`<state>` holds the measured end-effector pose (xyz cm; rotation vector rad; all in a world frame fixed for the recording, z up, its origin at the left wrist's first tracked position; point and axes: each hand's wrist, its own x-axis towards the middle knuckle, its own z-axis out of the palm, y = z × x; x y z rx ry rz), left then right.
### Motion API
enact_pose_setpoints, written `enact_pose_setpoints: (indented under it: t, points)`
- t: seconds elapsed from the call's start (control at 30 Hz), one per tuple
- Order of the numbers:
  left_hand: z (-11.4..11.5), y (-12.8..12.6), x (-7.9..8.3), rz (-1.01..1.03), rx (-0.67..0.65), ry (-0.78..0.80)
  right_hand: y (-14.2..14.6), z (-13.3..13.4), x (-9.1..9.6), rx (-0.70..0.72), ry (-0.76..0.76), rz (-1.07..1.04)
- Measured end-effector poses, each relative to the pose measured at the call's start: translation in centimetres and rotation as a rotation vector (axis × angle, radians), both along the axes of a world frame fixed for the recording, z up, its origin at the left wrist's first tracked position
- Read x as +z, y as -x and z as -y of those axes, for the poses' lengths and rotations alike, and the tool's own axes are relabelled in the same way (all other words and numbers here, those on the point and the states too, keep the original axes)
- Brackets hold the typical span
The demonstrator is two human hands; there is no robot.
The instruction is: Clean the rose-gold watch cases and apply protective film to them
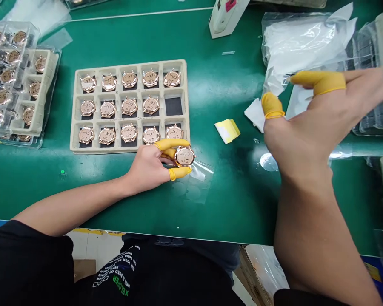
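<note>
By near edge of tray (pixel 186 106), L grip (pixel 150 166) pinches watch case (pixel 184 156); R grip (pixel 309 131) spread, tabletop (pixel 239 204) room btwn.

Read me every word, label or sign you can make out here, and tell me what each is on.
"CE": on the watch case in the left hand, and on watch cases in the tray.
"XELOPER", apparently: green print on the black shirt.
"YOUR": white print on the shirt; its other words are unclear.
Smaller case engraving: too small to read.
</note>
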<state>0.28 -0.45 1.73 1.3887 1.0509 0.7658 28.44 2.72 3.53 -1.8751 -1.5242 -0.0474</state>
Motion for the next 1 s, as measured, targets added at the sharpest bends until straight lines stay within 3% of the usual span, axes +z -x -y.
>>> enact_pose_setpoints:
  t: [0.13, 0.3, 0.37, 0.5, 0.57, 0.77, 0.9, 1.0]
  points:
    - [-0.1, 0.1, 0.0, 0.0, -0.004, 0.013, 0.3, 0.5, -1.5, 0.142, 0.335, 0.037]
    - [-0.1, 0.2, -0.2, 0.007, -0.005, 0.019, 1.6, 0.9, -1.8, 0.191, 0.422, 0.016]
    - [-0.1, 0.1, -0.2, 0.016, 0.004, 0.026, 1.8, 1.0, -1.0, 0.302, 0.377, -0.041]
    - [-0.1, 0.1, -0.3, 0.019, 0.012, 0.031, 2.6, 1.7, 0.3, 0.694, -0.056, -0.011]
    - [-0.1, 0.0, -0.3, 0.029, 0.004, 0.04, 3.7, 2.1, 0.3, 0.782, -0.183, 0.008]
    - [-0.2, 0.1, -0.2, 0.036, -0.014, 0.065, 6.1, 1.6, -1.2, 0.821, 0.062, -0.144]
    - [-0.3, 0.1, -0.2, 0.05, 0.02, 0.119, 5.5, 1.1, -2.0, 0.871, 0.048, -0.102]
    - [-0.3, 0.1, -0.3, 0.059, 0.016, 0.141, 4.7, 1.0, -2.3, 0.93, -0.082, -0.058]
